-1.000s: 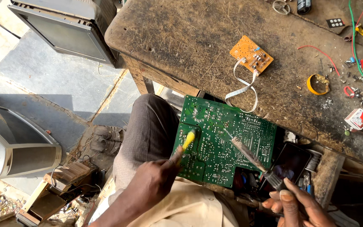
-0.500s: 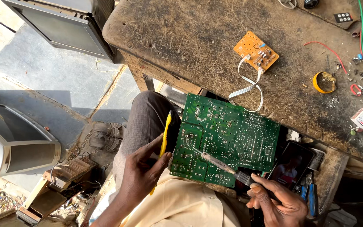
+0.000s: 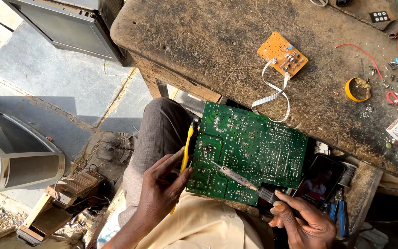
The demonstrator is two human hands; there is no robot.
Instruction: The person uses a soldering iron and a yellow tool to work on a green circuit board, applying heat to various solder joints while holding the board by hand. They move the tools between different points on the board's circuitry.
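A large green circuit board (image 3: 249,152) lies solder side up across my lap, its far edge against the wooden bench (image 3: 217,41). My left hand (image 3: 162,189) grips the board's left edge and also holds a yellow-handled tool (image 3: 187,152) that points up along that edge. My right hand (image 3: 300,221) holds a soldering iron (image 3: 236,177) by its handle, with the metal tip resting on the lower left part of the board.
On the bench lie a small orange circuit board (image 3: 282,53) with a white ribbon cable (image 3: 272,94), a yellow tape ring (image 3: 358,90), wires and small parts. A phone (image 3: 318,180) and blue-handled pliers (image 3: 339,212) sit right of the board. Television casings (image 3: 65,23) stand on the floor at left.
My left hand has moved from below the board up to its left edge, turning the yellow tool upright. The soldering iron tip has shifted left across the board.
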